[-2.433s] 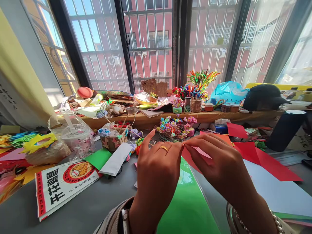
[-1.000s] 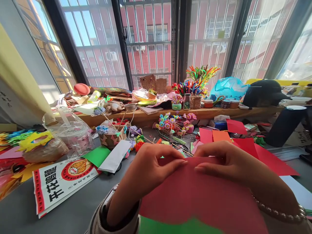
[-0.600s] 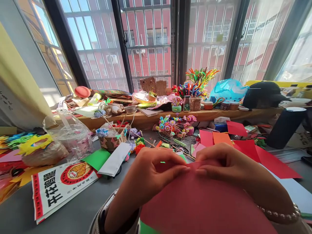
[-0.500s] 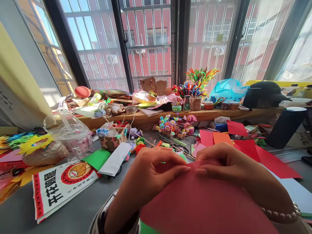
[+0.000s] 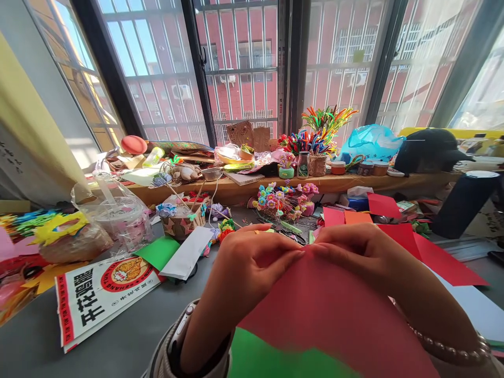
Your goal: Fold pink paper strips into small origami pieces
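A sheet of red paper (image 5: 326,310) hangs from both hands, pinched at its top edge. My left hand (image 5: 255,268) grips it between thumb and fingers, and my right hand (image 5: 354,252) pinches it right beside, the fingertips almost touching. The sheet's lower part is tilted toward me and runs out of view at the bottom. Below it, partly covered, shows a green paper sheet (image 5: 271,357). Red sheets (image 5: 444,260) and a pale blue-white sheet (image 5: 468,304) lie beyond my right forearm.
At left are a printed paper bag (image 5: 110,299), a folded white paper (image 5: 187,254) and a plastic-wrapped cup (image 5: 118,220). Pipe-cleaner flowers (image 5: 283,199) stand behind my hands. A dark tumbler (image 5: 464,205) is at right. The cluttered window ledge (image 5: 177,191) runs along the back.
Both hands have risen slightly with the red paper, still pinching its top edge. More of the green sheet below has come into view.
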Motion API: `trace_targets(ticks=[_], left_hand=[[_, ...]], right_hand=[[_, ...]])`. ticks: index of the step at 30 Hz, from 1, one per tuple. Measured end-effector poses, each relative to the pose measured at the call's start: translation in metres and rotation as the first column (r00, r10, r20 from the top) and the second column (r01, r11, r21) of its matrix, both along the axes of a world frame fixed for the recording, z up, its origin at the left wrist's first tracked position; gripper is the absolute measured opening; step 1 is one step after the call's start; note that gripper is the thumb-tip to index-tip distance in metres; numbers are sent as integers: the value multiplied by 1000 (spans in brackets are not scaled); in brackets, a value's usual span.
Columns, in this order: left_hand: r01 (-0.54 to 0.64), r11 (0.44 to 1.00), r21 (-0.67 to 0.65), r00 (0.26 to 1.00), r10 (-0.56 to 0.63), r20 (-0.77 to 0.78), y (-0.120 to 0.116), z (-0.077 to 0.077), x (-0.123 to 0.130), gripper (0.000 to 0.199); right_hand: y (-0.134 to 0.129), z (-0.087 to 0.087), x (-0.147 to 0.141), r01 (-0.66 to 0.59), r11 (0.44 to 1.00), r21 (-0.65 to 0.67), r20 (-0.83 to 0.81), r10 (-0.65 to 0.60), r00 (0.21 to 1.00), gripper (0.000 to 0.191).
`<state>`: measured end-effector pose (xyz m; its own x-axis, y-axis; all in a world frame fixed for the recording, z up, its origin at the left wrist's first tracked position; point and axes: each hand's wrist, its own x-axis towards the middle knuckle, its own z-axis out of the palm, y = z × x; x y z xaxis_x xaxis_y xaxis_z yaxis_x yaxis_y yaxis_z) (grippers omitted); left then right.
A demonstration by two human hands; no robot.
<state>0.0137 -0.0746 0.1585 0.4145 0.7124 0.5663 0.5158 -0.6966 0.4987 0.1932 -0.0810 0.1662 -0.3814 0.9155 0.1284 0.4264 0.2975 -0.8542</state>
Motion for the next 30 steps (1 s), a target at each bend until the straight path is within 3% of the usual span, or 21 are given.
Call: trace_targets(ticks=[7,18,30], left_hand=[[-11,1000,12,1000,11,0,-2,0,-1,11],[75,987,-139,986,-94,-135,2,2,-6,13],[7,998,-57,996,-12,-84,0,1,-5,9]], right_hand=[[-2,2,0,-26,1000,-14,-16,25,1000,33],[2,-1,11,-88,995,-55,78,92,993,32],[2,-4,7,-73,982,-175,-49,66,997,35]])
